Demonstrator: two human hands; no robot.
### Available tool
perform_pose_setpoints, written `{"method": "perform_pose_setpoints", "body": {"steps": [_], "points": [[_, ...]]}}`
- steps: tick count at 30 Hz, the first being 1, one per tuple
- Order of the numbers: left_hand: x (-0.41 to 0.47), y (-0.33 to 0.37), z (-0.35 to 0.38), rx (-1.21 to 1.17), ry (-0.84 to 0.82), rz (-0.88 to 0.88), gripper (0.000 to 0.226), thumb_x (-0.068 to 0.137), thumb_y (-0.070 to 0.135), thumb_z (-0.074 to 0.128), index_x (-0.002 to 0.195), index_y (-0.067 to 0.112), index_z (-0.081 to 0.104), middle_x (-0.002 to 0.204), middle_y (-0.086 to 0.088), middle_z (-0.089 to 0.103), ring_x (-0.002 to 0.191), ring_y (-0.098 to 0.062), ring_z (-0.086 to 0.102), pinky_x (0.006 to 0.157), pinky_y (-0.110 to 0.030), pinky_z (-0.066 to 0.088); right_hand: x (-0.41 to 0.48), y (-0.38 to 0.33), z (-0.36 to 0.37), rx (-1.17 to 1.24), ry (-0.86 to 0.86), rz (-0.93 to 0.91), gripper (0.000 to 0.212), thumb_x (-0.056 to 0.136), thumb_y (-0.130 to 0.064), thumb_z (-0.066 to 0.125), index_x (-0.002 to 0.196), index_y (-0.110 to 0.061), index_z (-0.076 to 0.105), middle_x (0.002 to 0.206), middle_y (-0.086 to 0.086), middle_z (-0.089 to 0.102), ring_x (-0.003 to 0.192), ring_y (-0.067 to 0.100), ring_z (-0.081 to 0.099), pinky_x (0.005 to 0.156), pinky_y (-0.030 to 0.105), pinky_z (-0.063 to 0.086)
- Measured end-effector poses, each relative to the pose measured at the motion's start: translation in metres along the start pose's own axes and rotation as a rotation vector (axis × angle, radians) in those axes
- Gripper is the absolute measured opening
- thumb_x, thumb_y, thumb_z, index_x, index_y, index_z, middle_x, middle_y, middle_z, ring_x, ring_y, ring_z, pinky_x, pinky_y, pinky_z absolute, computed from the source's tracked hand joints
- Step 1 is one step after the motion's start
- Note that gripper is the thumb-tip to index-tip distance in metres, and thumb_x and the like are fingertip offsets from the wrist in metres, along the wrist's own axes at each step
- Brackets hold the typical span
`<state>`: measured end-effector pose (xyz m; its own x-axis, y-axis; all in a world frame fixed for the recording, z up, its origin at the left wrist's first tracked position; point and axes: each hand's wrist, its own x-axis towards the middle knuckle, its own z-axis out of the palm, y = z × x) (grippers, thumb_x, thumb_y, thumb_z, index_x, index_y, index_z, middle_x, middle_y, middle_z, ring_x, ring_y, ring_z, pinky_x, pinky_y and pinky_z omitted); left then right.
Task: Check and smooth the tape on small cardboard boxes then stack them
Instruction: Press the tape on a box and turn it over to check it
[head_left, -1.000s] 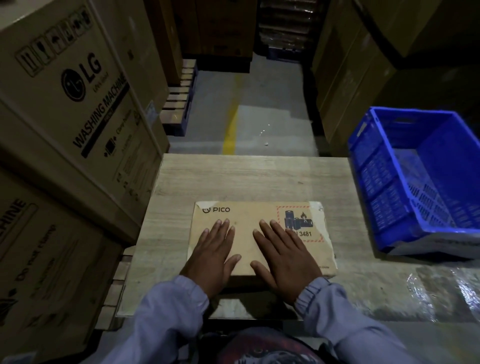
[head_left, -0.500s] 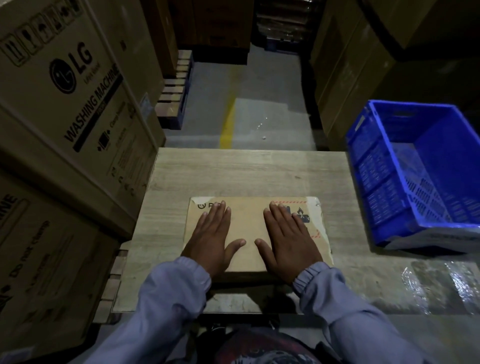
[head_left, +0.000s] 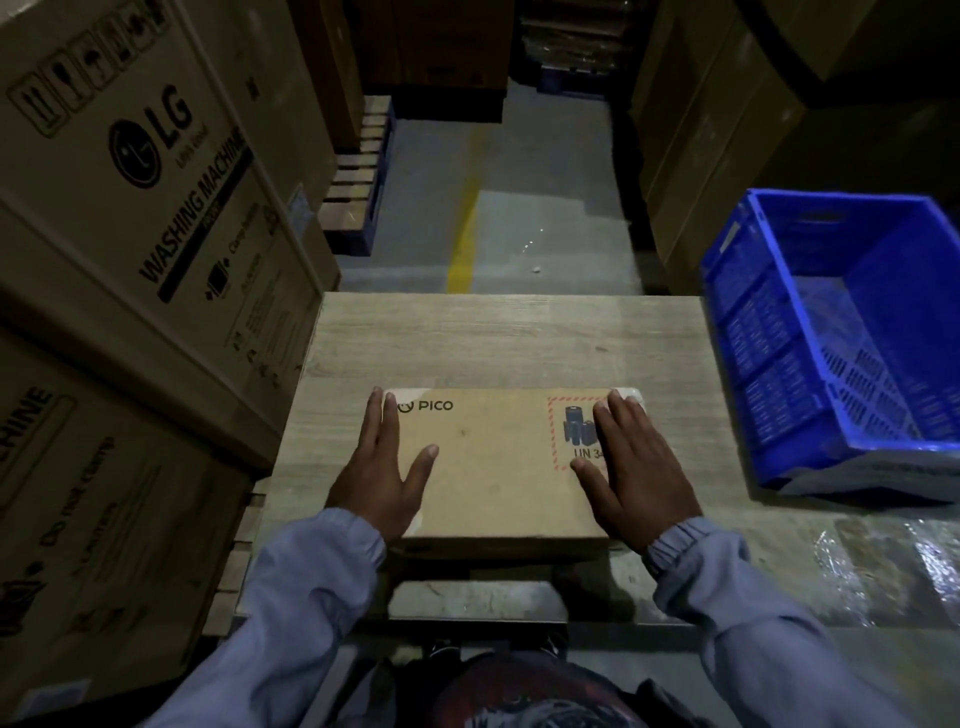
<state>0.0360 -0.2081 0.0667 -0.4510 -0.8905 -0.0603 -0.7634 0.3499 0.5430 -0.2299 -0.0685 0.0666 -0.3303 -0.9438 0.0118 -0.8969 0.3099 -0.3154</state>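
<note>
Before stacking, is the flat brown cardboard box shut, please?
Shut: the flat brown cardboard box shows an unbroken flat top beneath the left hand and right hand.

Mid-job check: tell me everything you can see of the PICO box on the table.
The PICO box is a flat brown cardboard carton lying level on the wooden table. Its top carries a black PICO logo far left and a red-hatched battery label at right. Pale tape shows at the far right corner. The left hand and right hand lie flat on its two ends, fingers straight.
</note>
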Motion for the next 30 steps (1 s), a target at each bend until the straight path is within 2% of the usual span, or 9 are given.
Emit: {"method": "perform_pose_setpoints", "body": {"steps": [3, 6, 8, 11, 17, 21, 26, 28, 30], "points": [[0.0, 0.002, -0.001, -0.024, 0.022, -0.004, 0.083, 0.091, 0.057, 0.037, 0.155, 0.02, 0.0, 0.162, 0.011, -0.009, 0.144, -0.012, 0.023, 0.103, -0.028, 0.037, -0.001, 0.0, -0.003, 0.168, 0.028, 0.036, 0.076, 0.089, -0.058, 0.034, 0.15, -0.013, 0.029, 0.16, 0.003, 0.018, 0.145, 0.01, 0.006, 0.117, 0.032, 0.016], [-0.003, 0.001, 0.002, -0.059, 0.007, -0.112, 0.077, 0.096, 0.048, 0.041, 0.155, 0.019, -0.001, 0.163, 0.001, 0.004, 0.142, -0.02, 0.028, 0.106, -0.03, 0.034, -0.01, 0.005, -0.004, 0.391, 0.058, 0.092, 0.077, 0.086, -0.051, 0.045, 0.151, -0.015, 0.025, 0.157, 0.006, 0.028, 0.144, 0.018, 0.025, 0.115, 0.042, 0.03], [-0.006, -0.001, 0.003, -0.074, 0.016, -0.225, 0.071, 0.099, 0.043, 0.04, 0.155, 0.02, 0.004, 0.157, -0.007, 0.025, 0.133, -0.028, 0.041, 0.105, -0.037, 0.039, -0.022, 0.004, -0.007, 0.575, 0.095, 0.252, 0.079, 0.087, -0.045, 0.054, 0.153, -0.023, 0.017, 0.142, -0.003, 0.046, 0.123, 0.019, 0.051, 0.098, 0.04, 0.045], [-0.014, -0.005, 0.007, -0.123, 0.031, -0.264, 0.063, 0.099, 0.035, 0.044, 0.153, 0.017, 0.016, 0.14, -0.016, 0.048, 0.118, -0.035, 0.052, 0.097, -0.042, 0.045, -0.04, -0.001, -0.007, 0.851, 0.072, 0.482, 0.063, 0.09, -0.038, 0.061, 0.146, -0.029, 0.033, 0.125, -0.006, 0.055, 0.099, 0.013, 0.057, 0.078, 0.03, 0.047], [-0.013, 0.003, 0.004, -0.146, 0.012, -0.31, 0.065, 0.101, 0.026, 0.042, 0.154, 0.013, 0.007, 0.145, -0.018, 0.041, 0.126, -0.034, 0.045, 0.101, -0.037, 0.039, -0.043, 0.012, -0.013, 1.0, -0.048, 0.47, 0.059, 0.078, -0.051, 0.059, 0.134, -0.036, 0.053, 0.097, -0.018, 0.071, 0.102, 0.017, 0.066, 0.073, 0.022, 0.049], [-0.01, 0.005, 0.002, -0.192, -0.042, -0.305, 0.063, 0.102, 0.025, 0.04, 0.154, 0.01, 0.007, 0.144, -0.019, 0.042, 0.127, -0.035, 0.045, 0.1, -0.034, 0.037, -0.033, 0.012, -0.046, 0.986, -0.065, 0.317, 0.083, 0.068, -0.066, 0.058, 0.145, -0.043, 0.035, 0.122, -0.009, 0.065, 0.109, 0.012, 0.063, 0.081, 0.023, 0.052], [-0.011, 0.012, 0.03, -0.265, -0.112, -0.344, 0.059, 0.103, 0.029, 0.037, 0.155, 0.014, 0.014, 0.146, -0.018, 0.043, 0.129, -0.033, 0.046, 0.099, -0.026, 0.036, -0.026, 0.002, -0.08, 0.884, 0.039, 0.185, 0.079, 0.069, -0.072, 0.057, 0.139, -0.065, 0.021, 0.148, -0.009, 0.042, 0.123, 0.019, 0.054, 0.084, 0.035, 0.057], [-0.009, 0.014, 0.041, -0.283, -0.17, -0.358, 0.057, 0.104, 0.029, 0.036, 0.155, 0.016, 0.014, 0.145, -0.016, 0.046, 0.126, -0.031, 0.049, 0.093, -0.019, 0.034, -0.023, -0.005, -0.086, 0.715, 0.068, 0.153, 0.086, 0.07, -0.077, 0.052, 0.145, -0.057, 0.017, 0.155, -0.012, 0.029, 0.136, 0.02, 0.041, 0.098, 0.051, 0.048], [-0.005, 0.014, 0.046, -0.263, -0.229, -0.365, 0.055, 0.104, 0.028, 0.034, 0.154, 0.017, 0.015, 0.144, -0.015, 0.046, 0.125, -0.03, 0.05, 0.09, -0.018, 0.034, -0.021, -0.019, -0.091, 0.552, 0.113, 0.112, 0.091, 0.072, -0.075, 0.043, 0.152, -0.04, 0.015, 0.16, -0.006, 0.02, 0.146, 0.017, 0.022, 0.113, 0.052, 0.032]]}}
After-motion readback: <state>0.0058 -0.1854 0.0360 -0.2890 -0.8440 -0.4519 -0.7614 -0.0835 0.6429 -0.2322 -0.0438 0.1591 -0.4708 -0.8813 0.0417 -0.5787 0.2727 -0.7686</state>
